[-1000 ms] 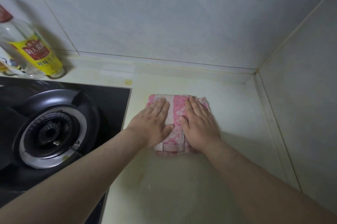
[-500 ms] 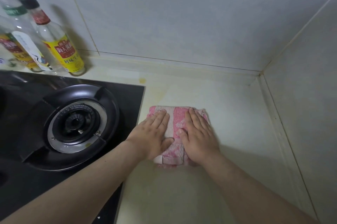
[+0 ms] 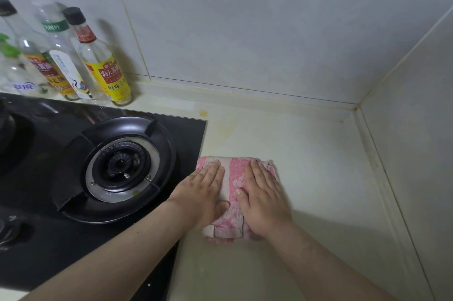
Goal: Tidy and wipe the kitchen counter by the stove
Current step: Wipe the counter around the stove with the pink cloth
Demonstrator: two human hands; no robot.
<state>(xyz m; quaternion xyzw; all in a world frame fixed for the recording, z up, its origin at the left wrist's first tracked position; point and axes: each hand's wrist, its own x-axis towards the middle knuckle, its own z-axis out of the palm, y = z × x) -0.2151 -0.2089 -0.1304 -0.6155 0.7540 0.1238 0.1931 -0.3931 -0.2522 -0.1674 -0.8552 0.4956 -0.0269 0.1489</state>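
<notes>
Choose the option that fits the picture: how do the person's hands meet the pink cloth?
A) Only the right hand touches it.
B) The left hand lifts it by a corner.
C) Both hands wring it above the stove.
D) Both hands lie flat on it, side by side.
D: the left hand and the right hand press flat on the pink cloth on the counter.

The pink-and-white towel [image 3: 234,175] lies folded into a rough square, flat on the pale counter [image 3: 306,153], its left edge just beside the black stove [image 3: 188,129]. My left hand [image 3: 203,193] and right hand [image 3: 263,197] press it, palms down, fingers straight.
</notes>
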